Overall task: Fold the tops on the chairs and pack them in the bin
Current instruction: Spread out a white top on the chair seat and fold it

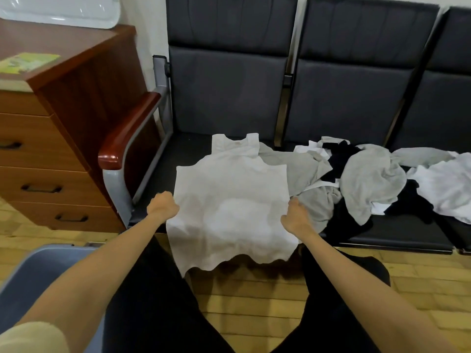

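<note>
Both hands, left hand (163,205) at 9, right hand (294,215) at 3, grip white top (229,200) edges, spreading it flat for folding.

The person wears black trousers (158,301) and a cream short sleeve (30,337), forearms bare.

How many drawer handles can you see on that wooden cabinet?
3, all on the cabinet at left, stacked down its front: top handle cut by the frame edge, middle handle, bottom handle. More may lie outside the picture.
</note>
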